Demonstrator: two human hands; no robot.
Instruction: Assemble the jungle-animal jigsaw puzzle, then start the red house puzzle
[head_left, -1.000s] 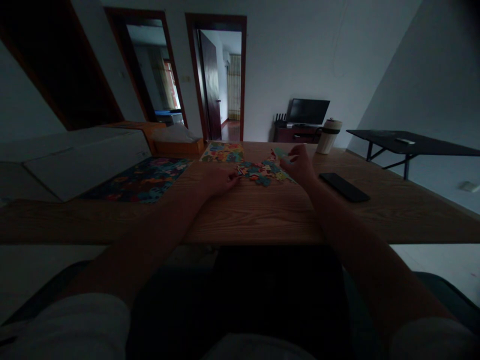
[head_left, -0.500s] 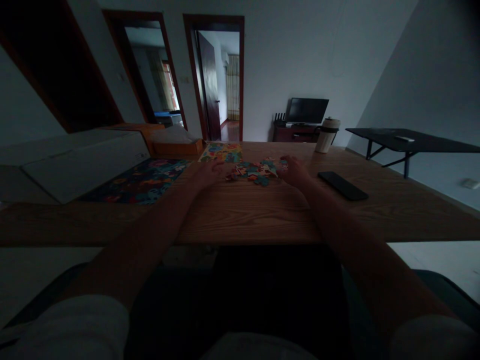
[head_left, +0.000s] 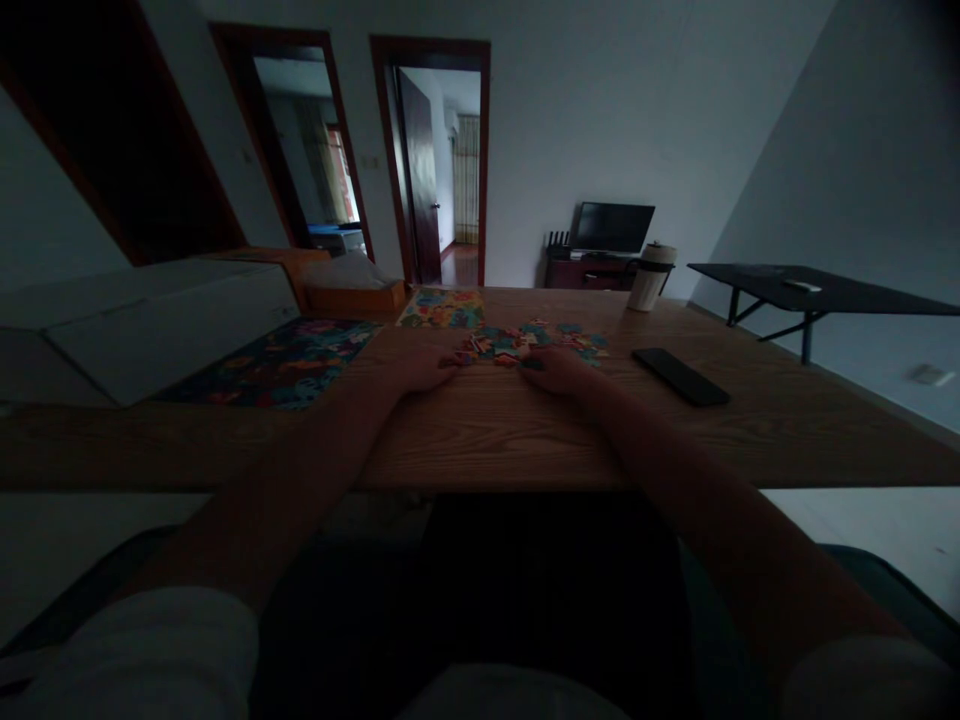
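Note:
A loose heap of small multicoloured jigsaw puzzle pieces (head_left: 501, 342) lies on the wooden table (head_left: 480, 440) in front of me. At the heap's left end, my left hand (head_left: 426, 368) has its fingers closed at a reddish piece. My right hand (head_left: 556, 370) reaches in at the near side, fingertips drawn together on a dark teal piece. Several pieces (head_left: 589, 343) lie scattered beyond the right hand. The dim light blurs the fingertips of both hands.
A bright picture sheet (head_left: 441, 308) lies behind the heap, a darker one (head_left: 281, 360) on the left beside a white box (head_left: 172, 320). An orange box (head_left: 356, 297) stands behind. To the right are a black phone (head_left: 680, 376) and a light tumbler (head_left: 651, 278).
Both hands have come nearer to me, the right one also leftward. Pieces once under the right hand now lie spread in view on the right of the heap.

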